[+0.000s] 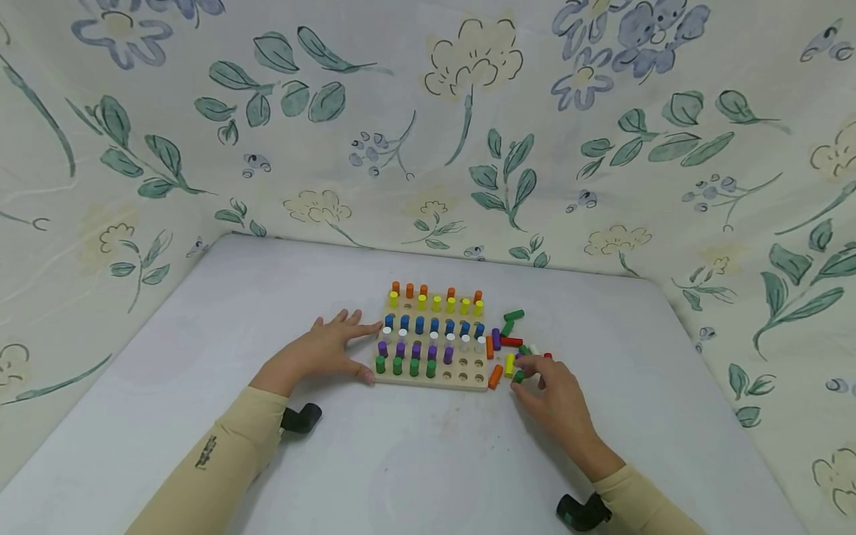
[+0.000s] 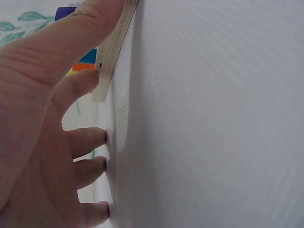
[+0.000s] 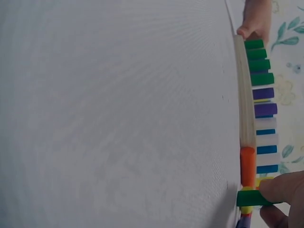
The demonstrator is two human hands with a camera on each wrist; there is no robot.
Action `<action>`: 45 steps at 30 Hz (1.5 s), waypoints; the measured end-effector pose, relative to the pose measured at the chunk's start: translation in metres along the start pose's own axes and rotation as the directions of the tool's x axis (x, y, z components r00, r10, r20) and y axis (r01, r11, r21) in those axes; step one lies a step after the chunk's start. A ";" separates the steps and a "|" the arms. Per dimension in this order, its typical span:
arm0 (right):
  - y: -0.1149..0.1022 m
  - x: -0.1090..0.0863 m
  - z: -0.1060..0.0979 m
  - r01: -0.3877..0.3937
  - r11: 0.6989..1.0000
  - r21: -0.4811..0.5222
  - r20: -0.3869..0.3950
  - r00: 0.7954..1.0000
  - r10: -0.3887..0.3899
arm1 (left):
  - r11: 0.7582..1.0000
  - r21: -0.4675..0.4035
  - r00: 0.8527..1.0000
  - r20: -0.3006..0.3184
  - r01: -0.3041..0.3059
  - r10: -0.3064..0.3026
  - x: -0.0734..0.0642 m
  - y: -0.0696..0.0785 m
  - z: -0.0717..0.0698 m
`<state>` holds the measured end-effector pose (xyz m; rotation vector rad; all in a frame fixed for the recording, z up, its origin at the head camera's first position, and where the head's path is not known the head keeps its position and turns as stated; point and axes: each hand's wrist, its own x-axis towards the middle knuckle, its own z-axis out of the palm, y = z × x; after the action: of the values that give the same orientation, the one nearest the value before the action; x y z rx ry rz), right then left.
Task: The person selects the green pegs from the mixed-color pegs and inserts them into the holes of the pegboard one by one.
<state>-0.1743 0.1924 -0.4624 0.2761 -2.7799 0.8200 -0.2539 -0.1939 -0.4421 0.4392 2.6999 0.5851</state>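
Note:
A wooden pegboard (image 1: 435, 380) lies on the table, with rows of orange, yellow, blue, white, purple and green pegs standing in its holes. Along the board's left edge rests my left hand (image 1: 328, 348); thumb and index finger touch the wood, and the other fingers are spread on the tabletop. In the left wrist view, the thumb and index fingertip meet the board's side (image 2: 111, 52). Right of the board, my right hand (image 1: 555, 394) pinches a green peg (image 3: 254, 197) between thumb and fingers, just above the table. Its fingers partly cover the loose pegs there.
Loose pegs lie right of the board: a green peg (image 1: 514, 315), a red peg (image 1: 512, 342), an orange peg (image 1: 495, 377), a yellow peg (image 1: 510, 365) and several others. A floral cloth (image 1: 401, 134) hangs behind the white table (image 1: 414, 468).

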 end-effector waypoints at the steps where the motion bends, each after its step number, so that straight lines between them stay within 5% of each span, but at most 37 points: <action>1: 0.000 0.000 0.000 0.002 1.000 0.001 0.000 1.000 -0.002 | 1.000 0.000 1.000 -0.002 0.000 0.000 0.000 0.000 0.000; 22: -0.002 0.001 0.002 -0.010 1.000 0.004 -0.009 1.000 0.010 | 1.000 0.004 1.000 -0.003 0.003 -0.003 -0.001 -0.002 0.000; 45: -0.017 0.006 0.012 0.070 0.996 0.060 -0.033 0.997 -0.068 | 1.000 0.009 1.000 -0.007 -0.001 0.001 0.001 -0.002 0.002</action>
<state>-0.1777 0.1710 -0.4617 0.3650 -2.7042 0.8857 -0.2541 -0.1950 -0.4448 0.4415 2.7105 0.5764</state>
